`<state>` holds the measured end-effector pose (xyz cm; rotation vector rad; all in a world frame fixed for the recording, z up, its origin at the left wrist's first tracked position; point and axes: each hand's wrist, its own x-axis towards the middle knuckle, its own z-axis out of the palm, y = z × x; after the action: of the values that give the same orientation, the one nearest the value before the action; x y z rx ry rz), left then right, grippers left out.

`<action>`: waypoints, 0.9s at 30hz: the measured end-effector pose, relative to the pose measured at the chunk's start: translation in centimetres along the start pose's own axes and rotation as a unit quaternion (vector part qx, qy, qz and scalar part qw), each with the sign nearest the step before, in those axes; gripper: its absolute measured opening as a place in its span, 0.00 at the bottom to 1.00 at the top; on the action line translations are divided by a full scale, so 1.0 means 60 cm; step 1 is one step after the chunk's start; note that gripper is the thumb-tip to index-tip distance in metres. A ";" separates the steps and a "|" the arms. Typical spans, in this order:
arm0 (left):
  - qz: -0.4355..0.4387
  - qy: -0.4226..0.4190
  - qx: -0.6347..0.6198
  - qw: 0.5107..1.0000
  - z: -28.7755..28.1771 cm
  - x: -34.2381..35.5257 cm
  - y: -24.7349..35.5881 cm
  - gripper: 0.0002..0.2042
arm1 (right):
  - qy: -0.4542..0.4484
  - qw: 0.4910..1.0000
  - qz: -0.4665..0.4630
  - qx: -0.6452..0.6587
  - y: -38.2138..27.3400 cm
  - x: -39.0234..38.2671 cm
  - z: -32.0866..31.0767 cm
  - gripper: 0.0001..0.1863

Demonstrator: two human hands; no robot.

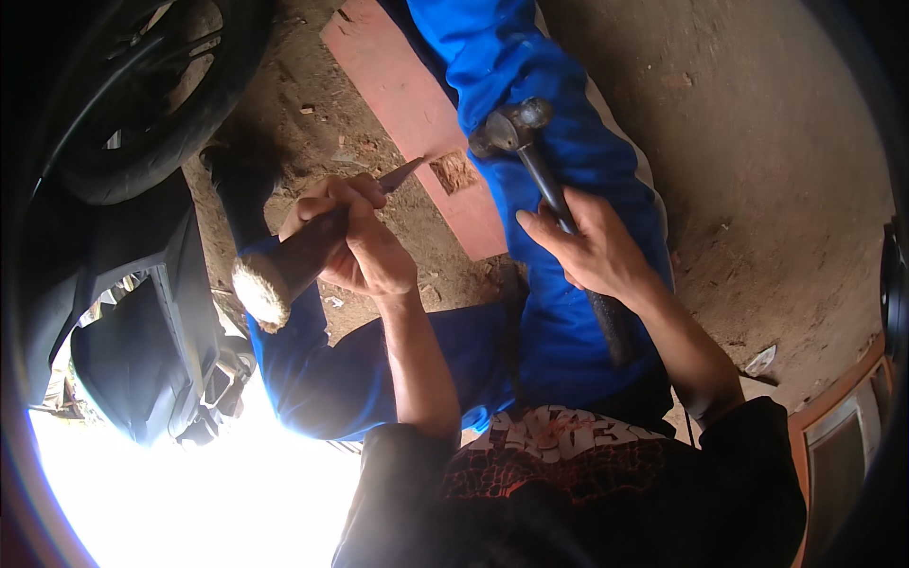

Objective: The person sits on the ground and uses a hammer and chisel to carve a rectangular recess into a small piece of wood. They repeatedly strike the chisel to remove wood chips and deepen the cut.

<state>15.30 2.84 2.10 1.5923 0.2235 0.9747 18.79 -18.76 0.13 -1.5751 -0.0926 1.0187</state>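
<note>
Diagonally, chisel (317, 242) (pale-ended), blade (401, 176) pointing upper right

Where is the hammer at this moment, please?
In the head view, the hammer is right of centre, held in the right grip, its striking end over the blue trouser leg, to the right of the pink board.

A makeshift workshop, perhaps in a yard, though glare hides one side: littered dirt floor (322, 104), motorcycle (142, 350), hammer (543, 177), chisel (308, 248), gouged pink plank (407, 90).

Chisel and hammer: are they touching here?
Apart: the head view shows a gap between the chisel in the left hand and the hammer in the right hand.
</note>
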 end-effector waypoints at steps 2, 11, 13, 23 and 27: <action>0.006 -0.007 0.002 1.000 -0.007 -0.005 0.002 0.11 | -0.001 1.000 -0.005 0.013 0.004 -0.001 0.002 0.15; -0.024 -0.021 -0.052 0.998 -0.026 -0.018 0.001 0.12 | -0.008 1.000 -0.006 0.012 0.002 0.000 0.000 0.16; -0.028 -0.017 -0.049 0.998 -0.021 -0.020 0.003 0.11 | -0.015 1.000 0.011 0.022 -0.005 0.000 -0.001 0.16; -0.056 -0.025 -0.040 0.997 -0.014 -0.035 0.029 0.12 | -0.015 0.999 0.001 0.034 -0.014 -0.001 -0.004 0.16; -0.021 -0.048 -0.033 0.998 -0.006 -0.039 0.032 0.11 | -0.017 1.000 0.001 0.025 -0.005 0.001 -0.005 0.16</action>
<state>12.90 1.09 2.69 1.5636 0.1556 0.8626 19.15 -18.87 0.35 -1.5126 -0.0882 1.0421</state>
